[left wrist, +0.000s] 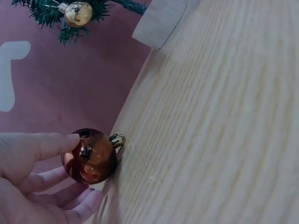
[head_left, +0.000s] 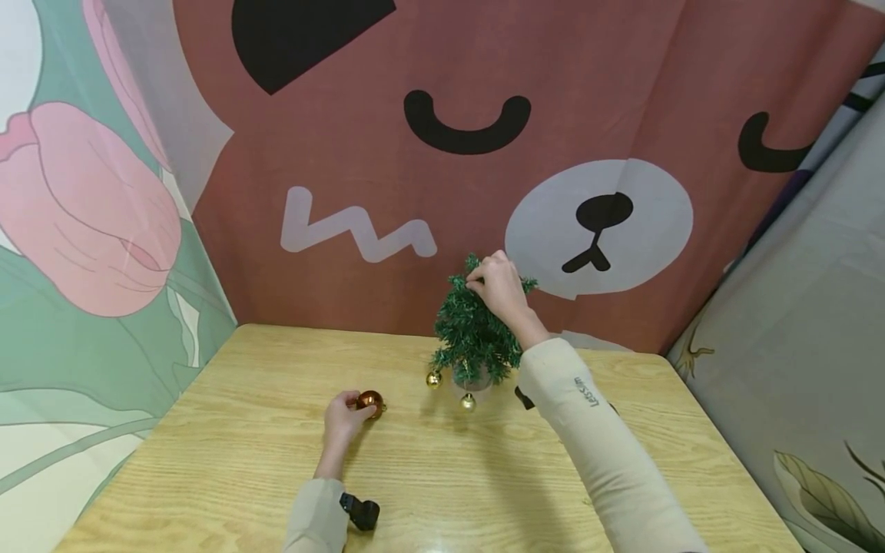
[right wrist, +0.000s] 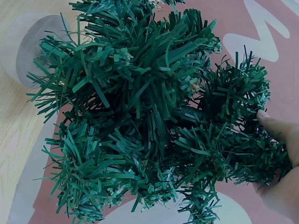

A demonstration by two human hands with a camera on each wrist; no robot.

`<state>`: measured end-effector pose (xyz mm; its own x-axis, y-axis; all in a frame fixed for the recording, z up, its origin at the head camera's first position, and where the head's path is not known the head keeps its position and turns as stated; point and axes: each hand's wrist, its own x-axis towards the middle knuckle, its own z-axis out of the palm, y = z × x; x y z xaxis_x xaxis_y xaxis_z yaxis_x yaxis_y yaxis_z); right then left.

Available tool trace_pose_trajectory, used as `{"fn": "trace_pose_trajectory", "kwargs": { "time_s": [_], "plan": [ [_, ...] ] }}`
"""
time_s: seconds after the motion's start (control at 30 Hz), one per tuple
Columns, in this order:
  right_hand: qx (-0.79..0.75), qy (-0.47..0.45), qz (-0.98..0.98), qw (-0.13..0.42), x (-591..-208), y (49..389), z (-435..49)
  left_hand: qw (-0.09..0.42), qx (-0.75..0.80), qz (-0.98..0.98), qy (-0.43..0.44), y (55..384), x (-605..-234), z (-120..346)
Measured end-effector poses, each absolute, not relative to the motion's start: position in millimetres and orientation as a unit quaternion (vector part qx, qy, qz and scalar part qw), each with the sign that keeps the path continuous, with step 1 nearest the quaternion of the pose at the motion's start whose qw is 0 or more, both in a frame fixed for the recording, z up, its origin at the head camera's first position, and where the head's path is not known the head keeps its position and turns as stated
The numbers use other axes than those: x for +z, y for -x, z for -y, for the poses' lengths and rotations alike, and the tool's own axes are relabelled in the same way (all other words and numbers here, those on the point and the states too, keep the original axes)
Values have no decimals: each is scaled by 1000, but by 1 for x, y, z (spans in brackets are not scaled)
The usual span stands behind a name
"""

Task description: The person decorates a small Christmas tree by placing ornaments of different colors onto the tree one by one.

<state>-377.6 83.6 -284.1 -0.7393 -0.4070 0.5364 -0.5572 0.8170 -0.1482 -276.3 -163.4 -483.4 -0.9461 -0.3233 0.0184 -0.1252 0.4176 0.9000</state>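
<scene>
A small green artificial Christmas tree (head_left: 477,326) stands on a pale round base (left wrist: 161,23) toward the back of the table. Near its top, my right hand (head_left: 499,286) pinches a branch; in the right wrist view the right thumb and fingers (right wrist: 280,154) lie on either side of it, partly hidden by needles. My left hand (head_left: 343,418) holds a shiny copper-brown Christmas bauble (left wrist: 91,156) between thumb and fingers, low at the tabletop. Its gold cap points away from the palm. Two gold baubles hang from the lower branches, one at the left (head_left: 433,379), another in front (head_left: 468,402).
The light wooden table (head_left: 228,461) ends at a brown curtain (head_left: 359,169) printed with a sleeping bear face. Patterned cloth hangs at both sides. A black wrist camera (head_left: 361,512) sits at the left cuff.
</scene>
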Motion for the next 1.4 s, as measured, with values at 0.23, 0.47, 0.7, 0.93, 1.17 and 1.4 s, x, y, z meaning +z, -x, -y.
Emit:
{"fn": "trace_pose_trajectory", "kwargs": {
  "time_s": [0.23, 0.47, 0.7, 0.93, 1.17, 1.4],
  "plan": [
    [153, -262, 920, 250, -283, 377, -84, 90, -534, 828, -145, 278, -487, 164],
    [154, -265, 918, 250, -284, 378, -83, 90, -594, 785, -154, 277, -487, 164],
    [161, -265, 919, 244, -284, 378, -84, 94, -625, 758, -162, 277, -485, 161],
    [160, -266, 918, 246, -283, 379, -84, 99, -639, 747, -157, 278, -480, 156],
    [155, -264, 921, 240, -282, 379, -84, 87, -640, 750, -144, 277, -475, 152],
    [159, -260, 923, 237, -283, 379, -84, 72, -659, 735, -143, 277, -467, 148]
  ]
}}
